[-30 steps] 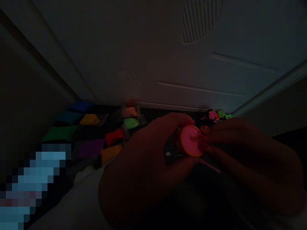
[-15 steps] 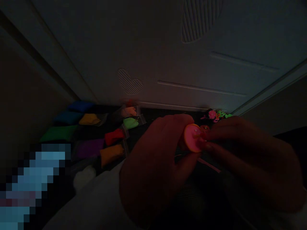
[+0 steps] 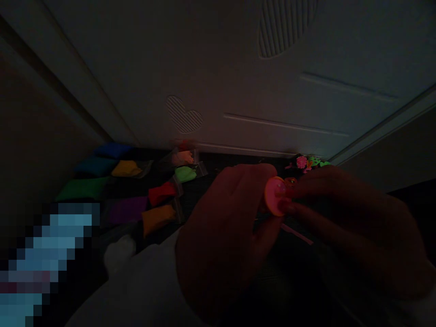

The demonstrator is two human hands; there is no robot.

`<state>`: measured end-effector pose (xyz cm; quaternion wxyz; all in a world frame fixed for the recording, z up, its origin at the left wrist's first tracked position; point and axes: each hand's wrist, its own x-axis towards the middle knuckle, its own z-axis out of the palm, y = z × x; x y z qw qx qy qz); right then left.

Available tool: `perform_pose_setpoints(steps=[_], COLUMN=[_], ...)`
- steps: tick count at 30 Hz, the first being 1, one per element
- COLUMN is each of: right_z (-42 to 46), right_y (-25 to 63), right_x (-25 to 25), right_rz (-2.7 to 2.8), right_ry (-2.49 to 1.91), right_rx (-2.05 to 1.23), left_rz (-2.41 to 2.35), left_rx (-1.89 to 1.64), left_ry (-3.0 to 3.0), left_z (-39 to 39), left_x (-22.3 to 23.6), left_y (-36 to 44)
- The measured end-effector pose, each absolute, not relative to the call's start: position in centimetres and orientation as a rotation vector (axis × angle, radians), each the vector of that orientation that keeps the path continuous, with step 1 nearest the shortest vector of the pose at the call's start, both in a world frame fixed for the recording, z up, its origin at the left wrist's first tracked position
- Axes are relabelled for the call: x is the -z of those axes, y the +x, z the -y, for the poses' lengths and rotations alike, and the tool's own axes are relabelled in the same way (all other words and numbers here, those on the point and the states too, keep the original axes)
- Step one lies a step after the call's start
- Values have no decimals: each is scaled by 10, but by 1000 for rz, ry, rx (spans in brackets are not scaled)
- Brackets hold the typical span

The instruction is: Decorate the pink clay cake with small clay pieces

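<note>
The picture is dark. A small pink disc with an orange rim [image 3: 273,196], apparently soft modelling clay, is held upright between the thumb and fingers of my left hand [image 3: 228,231]. My right hand [image 3: 361,227] comes in from the right, its thumb and forefinger pinched together against the disc's face. A tiny piece may lie between those fingertips, but it is too dim to make out. Just behind the right fingertips shows a small orange-red thing [image 3: 290,182]. Below the hands a thin pink strip [image 3: 297,233] lies on the dark surface.
On the left lie several clear bags of coloured clay, among them purple [image 3: 127,210], orange [image 3: 158,220], red [image 3: 162,193] and green [image 3: 83,188]. A white lump [image 3: 120,255] is near my left sleeve. Small pink and green decorations [image 3: 302,162] rest against the pale panel [image 3: 218,81].
The disc has turned slightly and shifted a little to the right with my left hand. My right fingertips have moved slightly further over its face.
</note>
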<state>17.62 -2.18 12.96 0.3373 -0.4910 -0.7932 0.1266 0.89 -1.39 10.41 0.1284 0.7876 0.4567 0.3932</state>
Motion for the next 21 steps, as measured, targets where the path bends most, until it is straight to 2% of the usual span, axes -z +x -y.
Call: perform_pose_setpoints(steps=[6,14,21], right_z=[25,26,37], right_y=[183,189,200], right_x=[-136,-140,-93], right_rz=[2066,1800,1831], right_ry=[-1283,-1267,-1393], right_rx=[-342,-439,-340], left_rz=[-1225,-1073,-1223], left_rx=[-1127,-1094,-1109], left_ry=[2148,1964,1994], left_z=[13,0,-14], left_x=[-109,-106,-104], left_y=[8,1,-7])
